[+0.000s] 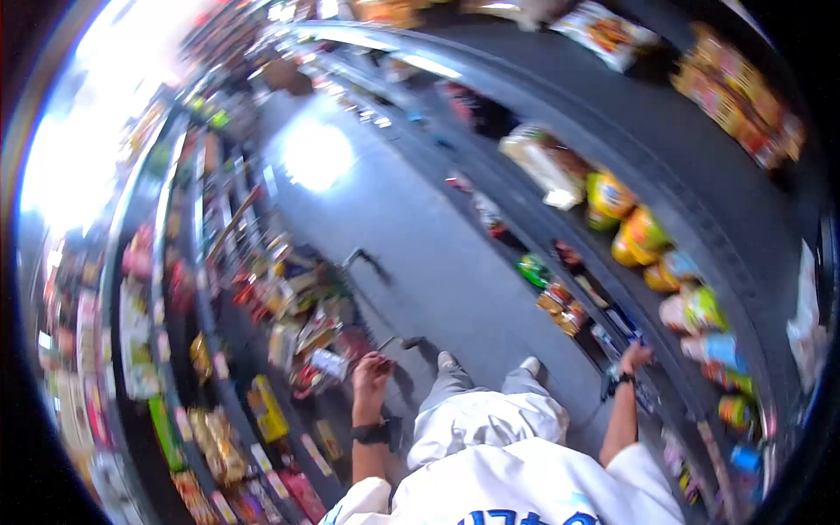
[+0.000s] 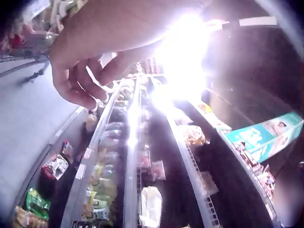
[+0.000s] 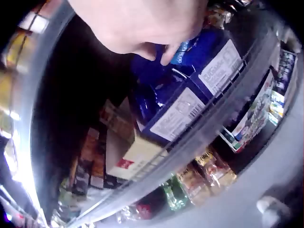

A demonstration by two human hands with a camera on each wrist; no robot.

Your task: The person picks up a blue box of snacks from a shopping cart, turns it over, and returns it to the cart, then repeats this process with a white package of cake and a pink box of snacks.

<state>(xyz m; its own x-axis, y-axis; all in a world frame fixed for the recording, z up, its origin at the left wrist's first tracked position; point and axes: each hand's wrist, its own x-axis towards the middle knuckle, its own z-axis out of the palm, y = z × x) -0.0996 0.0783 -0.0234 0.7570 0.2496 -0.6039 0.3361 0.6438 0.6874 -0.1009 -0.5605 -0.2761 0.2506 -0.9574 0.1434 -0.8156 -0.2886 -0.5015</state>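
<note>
Right hand at blue packet, grip unclear. Likely light, slick; take by edge. Left hand loosely curled, empty.

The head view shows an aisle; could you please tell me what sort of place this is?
Probably a grocery shop: shelves line both sides of the aisle, bagged snacks sit on them, and the blue boxes carry white labels, one with a barcode.
</note>
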